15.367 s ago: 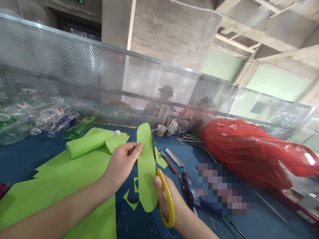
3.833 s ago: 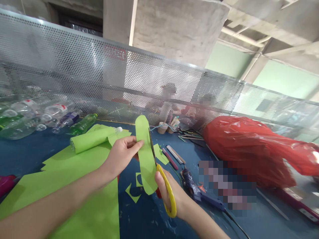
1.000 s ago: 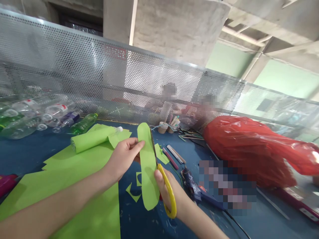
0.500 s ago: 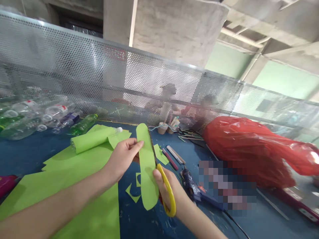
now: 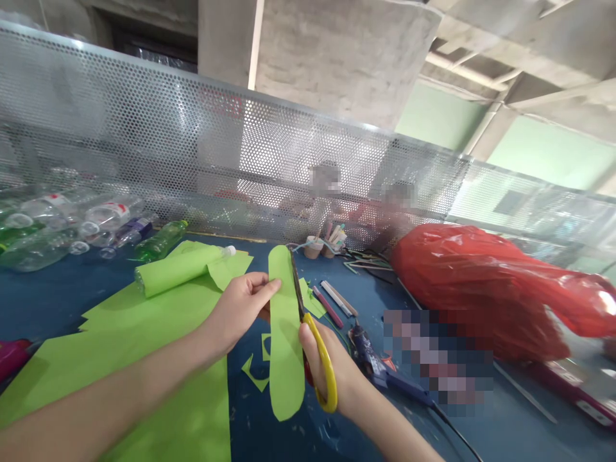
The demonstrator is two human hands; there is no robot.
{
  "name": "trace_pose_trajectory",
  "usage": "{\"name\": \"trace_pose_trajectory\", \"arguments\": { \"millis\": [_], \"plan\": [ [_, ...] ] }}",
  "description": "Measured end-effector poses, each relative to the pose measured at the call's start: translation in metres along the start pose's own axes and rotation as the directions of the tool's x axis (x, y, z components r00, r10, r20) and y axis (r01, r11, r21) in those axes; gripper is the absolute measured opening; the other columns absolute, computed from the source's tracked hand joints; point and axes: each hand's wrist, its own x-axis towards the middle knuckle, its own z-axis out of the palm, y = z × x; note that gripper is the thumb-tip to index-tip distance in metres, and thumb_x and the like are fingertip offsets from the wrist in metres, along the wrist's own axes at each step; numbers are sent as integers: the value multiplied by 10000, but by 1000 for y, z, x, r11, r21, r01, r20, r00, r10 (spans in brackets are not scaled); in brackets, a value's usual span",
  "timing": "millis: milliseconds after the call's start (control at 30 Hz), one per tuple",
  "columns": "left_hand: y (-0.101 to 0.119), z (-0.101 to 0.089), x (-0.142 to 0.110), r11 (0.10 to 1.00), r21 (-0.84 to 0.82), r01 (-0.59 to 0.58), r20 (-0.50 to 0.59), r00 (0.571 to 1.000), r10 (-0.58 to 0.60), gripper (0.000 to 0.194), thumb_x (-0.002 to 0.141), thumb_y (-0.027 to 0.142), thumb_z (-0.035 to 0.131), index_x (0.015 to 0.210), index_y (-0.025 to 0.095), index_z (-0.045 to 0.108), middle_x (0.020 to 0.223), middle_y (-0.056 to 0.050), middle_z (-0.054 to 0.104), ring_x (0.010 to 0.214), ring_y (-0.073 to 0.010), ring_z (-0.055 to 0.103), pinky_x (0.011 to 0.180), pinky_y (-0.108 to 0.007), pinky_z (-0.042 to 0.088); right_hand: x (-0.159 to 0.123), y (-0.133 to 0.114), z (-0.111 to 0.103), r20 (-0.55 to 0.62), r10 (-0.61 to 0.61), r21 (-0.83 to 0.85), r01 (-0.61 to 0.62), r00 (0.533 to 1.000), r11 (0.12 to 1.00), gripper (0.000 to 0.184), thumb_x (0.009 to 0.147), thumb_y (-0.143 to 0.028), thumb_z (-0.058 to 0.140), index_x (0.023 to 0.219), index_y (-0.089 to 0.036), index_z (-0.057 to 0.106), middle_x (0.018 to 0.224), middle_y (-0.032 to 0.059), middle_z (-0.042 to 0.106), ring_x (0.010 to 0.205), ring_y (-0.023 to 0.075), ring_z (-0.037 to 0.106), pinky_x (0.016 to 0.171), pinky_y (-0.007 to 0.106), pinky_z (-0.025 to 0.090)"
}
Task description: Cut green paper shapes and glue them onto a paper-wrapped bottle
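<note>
Between the thumb and fingers of my left hand [image 5: 245, 298] is a long green paper strip [image 5: 287, 359] with rounded ends, held upright above the table. My right hand [image 5: 332, 362] grips the yellow handle of a pair of scissors [image 5: 326, 366]. The dark blades lie along the strip's right edge, pointing away from me. Whether the blades touch the paper there I cannot tell. Small green paper scraps [image 5: 257, 375] lie below the strip. To the left, large green paper sheets [image 5: 183, 398] are spread under my left forearm, with a green-wrapped bottle [image 5: 180, 269] on top.
A blue glue gun [image 5: 380, 366] with a cord lies right of my right hand, near several markers [image 5: 332, 305]. Cups of pens [image 5: 314, 247] stand by the perforated metal panel [image 5: 216, 154]. Plastic bottles [image 5: 106, 218] lie back left; a red plastic bag [image 5: 471, 282] sits right.
The green strip has shifted slightly down and stands more upright. My left hand has moved a little with it, while the scissors have turned slightly in my right hand.
</note>
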Motion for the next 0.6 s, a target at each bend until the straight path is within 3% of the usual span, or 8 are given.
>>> {"name": "trace_pose_trajectory", "arguments": {
  "millis": [200,467,600],
  "plan": [
    [0,-1,1,1000,29,2,6,1000,-3,207,739,392,680,804,197,658,646,2,692,556,-175,644,598,-309,526,2,-3,-1,-11,52,51,-51,999,997,550,879,-681,244,710,-197,442,651,14,511,573,143,445,528,262,389],
    [-5,-7,7,996,82,-23,-5,1000,24,205,767,381,655,709,190,609,586,36,633,532,-139,605,572,-267,517,4,3,9,49,183,333,-189,982,924,568,801,-750,361,752,-194,471,607,-24,402,540,126,426,441,225,402],
    [-16,-20,17,992,128,-3,2,1000,3,223,774,404,638,748,183,628,650,10,667,594,-161,633,625,-293,527,12,10,9,4,242,278,-234,970,932,534,835,-709,349,735,-199,469,555,-45,376,492,120,416,445,235,415]
  ]
}}
